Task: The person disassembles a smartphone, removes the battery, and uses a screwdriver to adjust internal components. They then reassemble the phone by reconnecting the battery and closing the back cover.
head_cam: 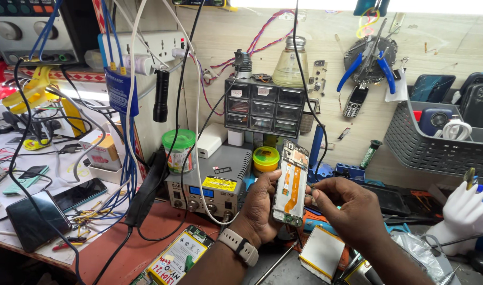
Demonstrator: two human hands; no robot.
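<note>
Your left hand [260, 208] gripped opened phone [290, 182] upright above tabletop [130, 248], in front of soldering station [212, 184]. Your right hand [347, 206], fingers pinched shut, touched phone's right edge.

Both hands [305, 203] raised, fingers curled

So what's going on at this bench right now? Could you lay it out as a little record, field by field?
Setting: cluttered repair bench
Left hand: holds an opened phone upright, orange ribbon cable showing
Right hand: fingers pinched at the phone's right edge; what they hold is too small to tell
Wrist: pale watch on the left arm
Behind the phone: grey station, green-lidded jar, small drawer unit
On the wall: blue-handled pliers
Right side: grey basket, white model hand
</note>
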